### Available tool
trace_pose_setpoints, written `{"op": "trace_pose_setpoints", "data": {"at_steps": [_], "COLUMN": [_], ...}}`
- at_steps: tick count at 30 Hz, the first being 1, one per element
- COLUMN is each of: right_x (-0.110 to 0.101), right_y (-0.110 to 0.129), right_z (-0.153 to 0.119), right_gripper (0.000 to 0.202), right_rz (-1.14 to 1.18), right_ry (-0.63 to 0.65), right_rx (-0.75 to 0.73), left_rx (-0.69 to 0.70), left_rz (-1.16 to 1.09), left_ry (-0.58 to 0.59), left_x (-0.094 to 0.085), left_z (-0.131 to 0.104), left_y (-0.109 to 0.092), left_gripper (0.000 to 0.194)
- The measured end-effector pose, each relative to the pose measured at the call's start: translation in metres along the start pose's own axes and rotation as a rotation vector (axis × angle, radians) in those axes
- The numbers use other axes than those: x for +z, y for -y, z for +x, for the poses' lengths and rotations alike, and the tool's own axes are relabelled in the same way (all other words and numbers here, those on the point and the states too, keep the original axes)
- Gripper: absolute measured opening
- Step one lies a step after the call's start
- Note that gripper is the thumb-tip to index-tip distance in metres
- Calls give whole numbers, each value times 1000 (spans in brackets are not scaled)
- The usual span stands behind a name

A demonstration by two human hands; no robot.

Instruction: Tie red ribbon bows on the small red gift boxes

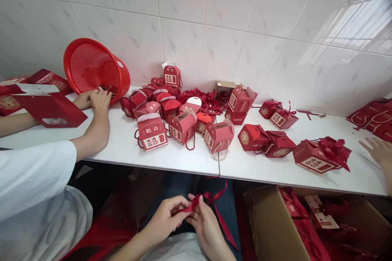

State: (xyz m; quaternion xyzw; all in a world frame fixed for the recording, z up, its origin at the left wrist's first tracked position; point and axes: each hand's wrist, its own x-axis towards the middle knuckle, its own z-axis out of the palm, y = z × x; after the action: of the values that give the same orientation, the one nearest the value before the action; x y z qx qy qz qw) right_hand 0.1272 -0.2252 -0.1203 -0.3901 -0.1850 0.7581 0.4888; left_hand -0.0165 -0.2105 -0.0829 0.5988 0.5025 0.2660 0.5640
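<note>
Above my lap, below the table's front edge, my left hand (168, 217) pinches a dark red ribbon (225, 222). Close beside it, my right hand (206, 221) also has thumb and fingers closed on this ribbon. A loop and a loose tail of the ribbon hang to the right, over my jeans. On the white table ahead stand several small red gift boxes, among them one with a cord handle (152, 132) and one with a pale cord (219, 136). A heap of red ribbons (203, 100) lies behind them.
At the left, a person's hands (101, 98) reach into a tipped red basket (122, 75). Another person's hand (378, 151) rests at the right table edge. An open carton (269, 224) with red packages stands below the table. A ribbon-topped box (318, 157) sits near the edge.
</note>
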Motion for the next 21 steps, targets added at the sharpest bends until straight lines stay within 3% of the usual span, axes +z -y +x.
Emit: {"op": "trace_pose_setpoints", "data": {"at_steps": [3,8,13,21], "right_x": [-1,-24,-51,-76], "right_y": [21,62,81,99], "right_z": [-4,-12,-18,-15], "right_gripper": [41,38,41,56], "right_rz": [265,357,252,48], "right_ry": [-90,-284,-383,-532], "right_rx": [-59,-231,-370,-522], "left_rx": [90,57,43,-75], "left_rz": [198,352,319,481], "left_ry": [53,78,-49,19], "left_x": [-1,-26,-45,-53], "left_z": [-11,-19,-17,-9], "left_y": [-25,-42,-37,-24], "left_gripper": [13,17,26,20]}}
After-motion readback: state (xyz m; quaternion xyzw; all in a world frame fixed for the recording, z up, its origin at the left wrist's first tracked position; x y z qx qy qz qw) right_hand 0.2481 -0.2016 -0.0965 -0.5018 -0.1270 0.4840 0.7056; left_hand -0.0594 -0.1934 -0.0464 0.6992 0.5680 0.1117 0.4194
